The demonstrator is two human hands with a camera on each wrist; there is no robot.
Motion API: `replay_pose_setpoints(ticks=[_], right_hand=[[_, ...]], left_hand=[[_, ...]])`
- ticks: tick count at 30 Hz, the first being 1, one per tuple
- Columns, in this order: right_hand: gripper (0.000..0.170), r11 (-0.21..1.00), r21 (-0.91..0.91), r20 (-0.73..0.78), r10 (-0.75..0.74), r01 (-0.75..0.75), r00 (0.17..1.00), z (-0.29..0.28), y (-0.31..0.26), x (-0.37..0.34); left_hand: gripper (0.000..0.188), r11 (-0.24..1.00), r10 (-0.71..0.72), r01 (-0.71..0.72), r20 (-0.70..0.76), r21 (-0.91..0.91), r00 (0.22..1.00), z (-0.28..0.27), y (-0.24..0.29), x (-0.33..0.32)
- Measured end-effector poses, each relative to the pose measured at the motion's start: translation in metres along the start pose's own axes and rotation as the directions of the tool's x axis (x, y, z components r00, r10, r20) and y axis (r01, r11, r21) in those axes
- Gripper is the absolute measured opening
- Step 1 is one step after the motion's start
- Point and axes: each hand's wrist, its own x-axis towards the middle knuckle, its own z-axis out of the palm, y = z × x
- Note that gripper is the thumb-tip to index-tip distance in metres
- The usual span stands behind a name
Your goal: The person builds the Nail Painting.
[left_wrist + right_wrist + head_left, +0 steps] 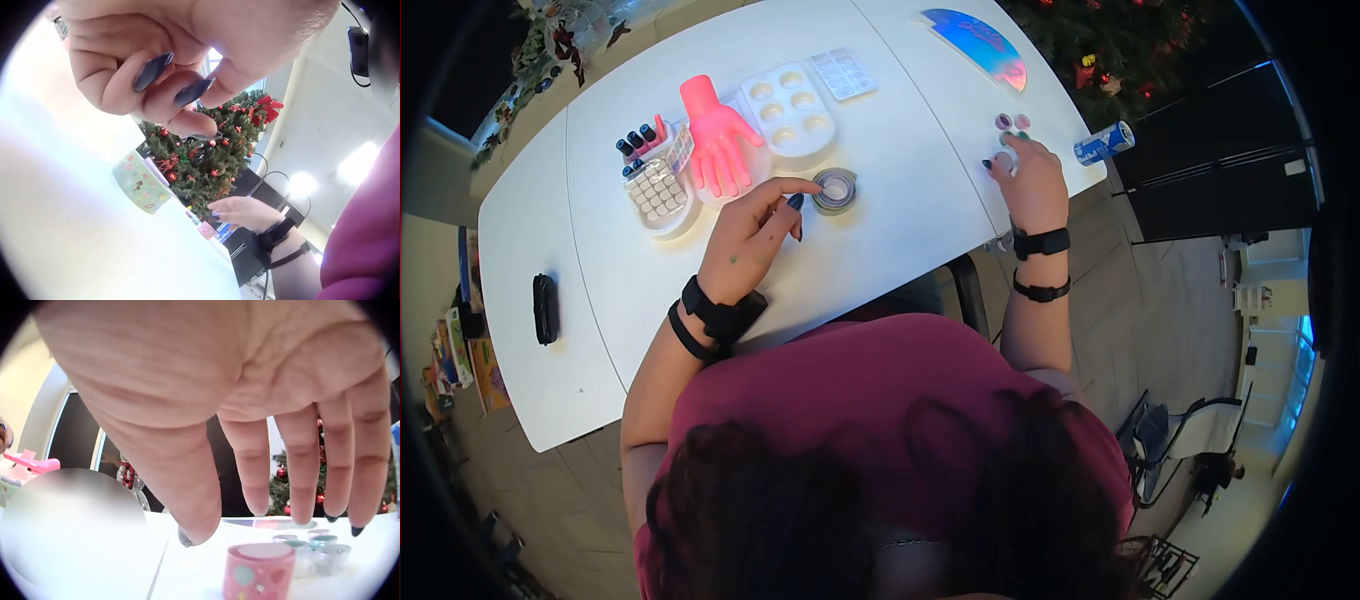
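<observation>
The right hand [250, 394], empty with fingers extended, is held near a pink roll [257, 575] and small pots [331, 559] on the table [880, 265]. The left hand [162, 62], loosely curled and empty, is held near a green roll [142, 184].

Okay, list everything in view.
Table: one, white, centre
Model hand: one, pink, left
Bottles: several, dark-capped, left
Round pieces: many, white, left
Welled tray: one, white, back
Gridded case: one, whitish, back
Curved item: one, bluish, back right
Pots: several, mixed, right
Green roll: one, green, middle
Pink roll: one, pink, right
Can: one, blue, right
Pouch: one, black, left
Tree: one, green, background
Shirt: one, maroon, bottom
Left grip: one, bare, middle
Right grip: one, bare, right
</observation>
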Motion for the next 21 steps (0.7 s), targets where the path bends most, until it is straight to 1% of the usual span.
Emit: replay_pose_setpoints(ticks=[1, 3, 5, 7, 8, 10, 11, 12, 13, 14, 15, 16, 17, 18, 19, 20, 21], right_hand=[[0.039, 0.986, -0.073, 0.058, 0.151, -0.146, 0.987, 0.002, 0.005, -0.002], [0.035, 0.989, -0.048, 0.062, 0.142, -0.139, 0.988, 0.009, 0.011, -0.004], [0.033, 0.991, -0.021, 0.069, 0.134, -0.133, 0.989, 0.012, 0.010, -0.005], [0.028, 0.982, 0.012, 0.093, 0.187, -0.189, 0.978, 0.013, 0.002, -0.005], [0.028, 0.982, 0.022, 0.093, 0.183, -0.186, 0.979, 0.014, -0.001, -0.005], [0.031, 0.959, 0.243, 0.180, 0.105, -0.148, 0.978, 0.012, -0.008, -0.003], [0.031, 0.958, 0.251, 0.179, 0.096, -0.140, 0.979, 0.008, -0.023, -0.001], [0.033, 0.888, 0.456, 0.156, -0.010, -0.063, 0.988, 0.003, -0.046, -0.002], [0.035, 0.771, 0.637, 0.112, -0.103, 0.008, 0.988, -0.002, -0.069, -0.002], [0.037, 0.655, 0.753, 0.111, -0.228, 0.068, 0.967, -0.006, -0.088, -0.002], [0.036, 0.534, 0.840, 0.093, -0.316, 0.096, 0.944, -0.008, -0.108, -0.003], [0.036, 0.394, 0.912, 0.058, -0.402, 0.116, 0.914, -0.008, -0.125, -0.005], [0.036, 0.372, 0.921, 0.050, -0.410, 0.118, 0.911, -0.008, -0.139, -0.006], [0.034, 0.368, 0.913, 0.022, -0.474, 0.175, 0.880, -0.007, -0.151, -0.007], [0.033, 0.362, 0.902, -0.006, -0.534, 0.235, 0.845, -0.005, -0.161, -0.008], [0.033, 0.343, 0.908, -0.017, -0.540, 0.239, 0.841, -0.003, -0.166, -0.008], [0.031, 0.337, 0.906, -0.049, -0.520, 0.257, 0.853, 0.000, -0.169, -0.008]], left_hand=[[0.033, 1.000, -0.008, 0.008, -0.002, -0.011, 1.000, 0.000, 0.001, -0.001], [0.033, 1.000, -0.014, 0.014, -0.012, -0.018, 1.000, 0.000, 0.003, 0.000], [0.032, 0.998, 0.014, -0.015, -0.008, -0.056, 1.000, 0.001, 0.004, 0.000], [0.032, 0.999, 0.016, -0.017, -0.003, -0.051, 1.000, 0.002, 0.001, 0.001], [0.032, 0.998, 0.020, -0.020, 0.005, -0.052, 1.000, 0.002, -0.001, 0.000], [0.032, 0.997, 0.030, -0.029, 0.021, -0.069, 0.999, 0.003, -0.003, 0.000], [0.032, 0.995, 0.040, -0.036, 0.041, -0.095, 0.998, 0.003, -0.003, 0.000], [0.032, 0.995, 0.037, -0.034, 0.035, -0.092, 0.999, 0.002, -0.003, 0.000], [0.033, 0.993, 0.048, -0.040, 0.070, -0.115, 0.996, 0.002, -0.004, 0.001], [0.034, 0.990, 0.058, -0.043, 0.106, -0.136, 0.993, 0.001, -0.005, 0.001], [0.034, 0.991, 0.050, -0.037, 0.103, -0.127, 0.993, 0.002, -0.007, 0.001], [0.033, 0.974, 0.059, -0.038, 0.090, -0.222, 0.994, 0.003, -0.011, 0.001], [0.033, 0.950, 0.066, -0.041, 0.072, -0.311, 0.995, 0.002, -0.012, 0.000], [0.033, 0.955, 0.056, -0.036, 0.058, -0.293, 0.997, -0.001, -0.009, -0.002], [0.038, 0.941, 0.079, -0.040, 0.102, -0.337, 0.992, -0.004, -0.006, -0.001], [0.043, 0.923, 0.106, -0.043, 0.148, -0.383, 0.983, -0.006, -0.003, 0.000], [0.043, 0.929, 0.104, -0.061, 0.099, -0.365, 0.990, -0.006, -0.006, 0.000]])
